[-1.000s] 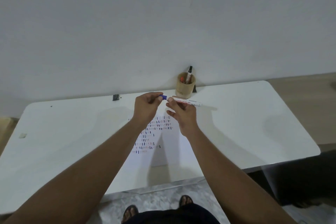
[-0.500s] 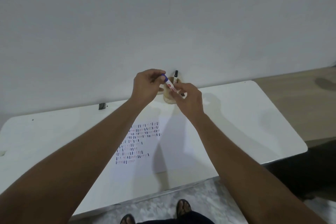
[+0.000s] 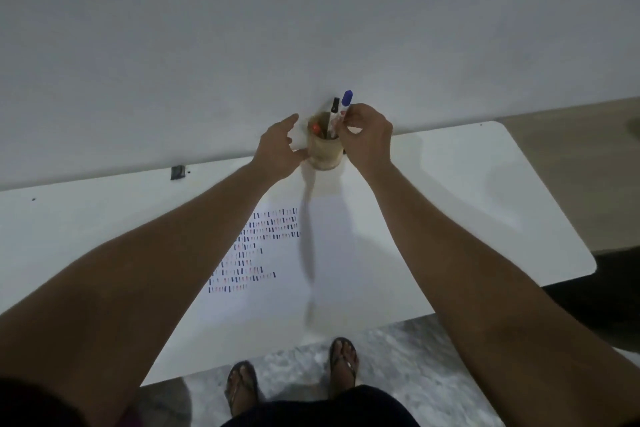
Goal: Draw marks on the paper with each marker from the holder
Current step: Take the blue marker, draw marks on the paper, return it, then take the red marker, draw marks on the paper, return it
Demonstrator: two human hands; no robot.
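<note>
A round wooden holder (image 3: 323, 152) stands at the back edge of the white table (image 3: 485, 204), against the wall. A black-capped marker (image 3: 334, 107) and an orange-capped one (image 3: 316, 129) stand inside it. My right hand (image 3: 367, 140) pinches a capped blue marker (image 3: 346, 100) upright, its lower end inside the holder. My left hand (image 3: 281, 151) is beside the holder on its left, fingers spread, thumb touching its wall. The white paper (image 3: 273, 253) lies in front, with rows of short blue, black and red marks.
A small dark clip (image 3: 177, 172) sits at the table's back edge to the left. The grey wall rises directly behind the holder. My feet in sandals (image 3: 343, 362) stand on the marbled floor below the table's front edge.
Both hands moved from above the paper back to the holder. The blue marker turned upright and went into the holder; my left hand let go of its cap end and opened.
</note>
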